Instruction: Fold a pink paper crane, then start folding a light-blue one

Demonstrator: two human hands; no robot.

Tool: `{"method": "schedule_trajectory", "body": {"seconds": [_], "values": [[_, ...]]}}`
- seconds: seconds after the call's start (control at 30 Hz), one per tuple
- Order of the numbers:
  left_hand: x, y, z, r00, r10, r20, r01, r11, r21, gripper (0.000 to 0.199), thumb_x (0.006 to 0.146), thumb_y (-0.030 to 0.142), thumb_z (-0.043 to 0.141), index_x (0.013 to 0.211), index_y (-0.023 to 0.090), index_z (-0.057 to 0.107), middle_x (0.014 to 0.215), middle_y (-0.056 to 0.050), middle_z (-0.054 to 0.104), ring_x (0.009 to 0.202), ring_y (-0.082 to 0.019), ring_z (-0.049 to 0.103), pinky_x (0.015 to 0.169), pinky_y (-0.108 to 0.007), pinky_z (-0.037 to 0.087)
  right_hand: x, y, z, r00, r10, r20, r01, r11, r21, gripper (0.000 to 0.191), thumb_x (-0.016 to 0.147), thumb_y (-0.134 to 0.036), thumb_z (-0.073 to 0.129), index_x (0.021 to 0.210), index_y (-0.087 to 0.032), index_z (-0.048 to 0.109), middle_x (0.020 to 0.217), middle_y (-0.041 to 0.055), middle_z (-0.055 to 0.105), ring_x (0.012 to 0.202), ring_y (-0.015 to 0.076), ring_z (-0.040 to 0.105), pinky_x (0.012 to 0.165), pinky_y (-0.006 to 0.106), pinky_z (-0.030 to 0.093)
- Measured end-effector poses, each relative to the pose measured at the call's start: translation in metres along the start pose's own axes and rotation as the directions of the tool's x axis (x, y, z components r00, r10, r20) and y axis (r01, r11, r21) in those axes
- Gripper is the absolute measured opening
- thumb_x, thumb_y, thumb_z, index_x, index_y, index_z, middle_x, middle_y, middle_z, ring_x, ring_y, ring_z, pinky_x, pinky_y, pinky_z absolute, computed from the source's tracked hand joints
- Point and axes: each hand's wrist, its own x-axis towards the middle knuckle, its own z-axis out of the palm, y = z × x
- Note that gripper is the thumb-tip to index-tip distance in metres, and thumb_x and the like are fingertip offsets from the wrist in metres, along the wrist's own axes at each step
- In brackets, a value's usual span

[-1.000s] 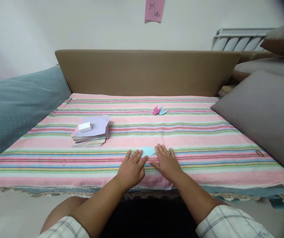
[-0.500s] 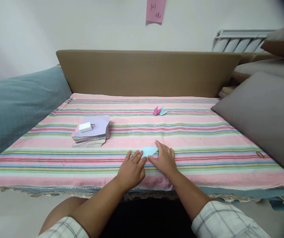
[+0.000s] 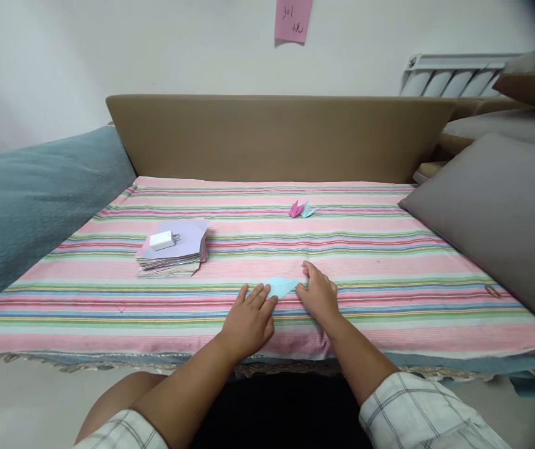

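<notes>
A folded light-blue piece of paper (image 3: 281,287) lies flat on the striped cloth, its narrow point towards the right. My left hand (image 3: 249,318) rests palm down at its left end, with fingers stretched out and fingertips pressing on the paper's edge. At the narrow right tip is my right hand (image 3: 320,296), its thumb touching or very near the point. The index finger of that hand is raised apart from the thumb. Farther back stand a small magenta folded paper figure (image 3: 296,209) and a light-blue one (image 3: 307,210), side by side.
To the left, a stack of coloured paper (image 3: 174,262) carries a white plug adapter (image 3: 162,240). A grey cushion (image 3: 496,212) leans at the right, near a small brown loop (image 3: 492,291). A blue-green covered armrest (image 3: 47,199) borders the left, and a brown backrest (image 3: 277,137) the rear.
My right hand has slid a little to the right, its thumb going from the paper's lower edge to the pointed tip. The left hand and the paper have stayed in place.
</notes>
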Motion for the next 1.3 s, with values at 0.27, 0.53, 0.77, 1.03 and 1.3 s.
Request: {"method": "schedule_trajectory", "body": {"seconds": [0.27,0.53,0.77,1.03,1.3], "values": [[0.002,0.003,-0.002,1.0,-0.01,0.001,0.01,1.0,-0.014,0.041,0.083,0.025,0.046,0.123,0.019,0.052,0.134,-0.011,0.048,0.126,-0.028,0.041,0.107,-0.053,0.024,-0.019,-0.001,-0.005,0.864,-0.488,-0.127,0.496,0.868,0.038,0.033,0.078,-0.013,0.039,0.101,-0.022,0.061,0.112,0.0059,0.057,0.107,0.0211,0.047,0.094,0.038,0.03],[0.001,0.003,-0.001,0.999,-0.012,-0.031,0.012,1.0,-0.009,0.038,0.082,0.025,0.046,0.119,0.019,0.054,0.133,-0.011,0.05,0.125,-0.027,0.042,0.106,-0.053,0.024,-0.031,-0.023,0.0,0.819,-0.565,0.102,0.574,0.806,-0.144,0.036,0.086,-0.028,0.043,0.12,-0.023,0.054,0.113,0.007,0.056,0.104,0.0222,0.044,0.093,0.041,0.025],[0.001,0.004,-0.003,0.999,-0.027,-0.022,0.026,0.999,-0.022,0.038,0.081,0.023,0.047,0.118,0.018,0.054,0.133,-0.011,0.05,0.126,-0.027,0.041,0.107,-0.053,0.023,-0.028,-0.029,0.002,0.877,-0.452,0.164,0.478,0.856,-0.198,0.036,0.089,-0.028,0.039,0.122,-0.024,0.053,0.112,0.0068,0.057,0.101,0.0207,0.046,0.09,0.039,0.026],[0.001,0.005,-0.003,0.999,-0.042,0.013,0.043,0.998,-0.041,0.039,0.082,0.023,0.045,0.121,0.018,0.052,0.134,-0.011,0.049,0.128,-0.026,0.039,0.108,-0.053,0.021,-0.022,-0.033,0.004,0.903,-0.391,0.18,0.424,0.881,-0.21,0.036,0.091,-0.029,0.037,0.123,-0.027,0.052,0.111,0.0061,0.058,0.102,0.0208,0.047,0.085,0.038,0.028],[0.0,0.004,-0.002,0.999,-0.041,0.004,0.041,0.998,-0.045,0.041,0.082,0.025,0.046,0.123,0.018,0.051,0.134,-0.011,0.049,0.127,-0.027,0.04,0.108,-0.053,0.021,-0.024,-0.035,0.002,0.904,-0.399,0.152,0.423,0.885,-0.197,0.033,0.089,-0.025,0.04,0.118,-0.027,0.057,0.107,0.0056,0.06,0.099,0.0197,0.049,0.087,0.038,0.025]]}}
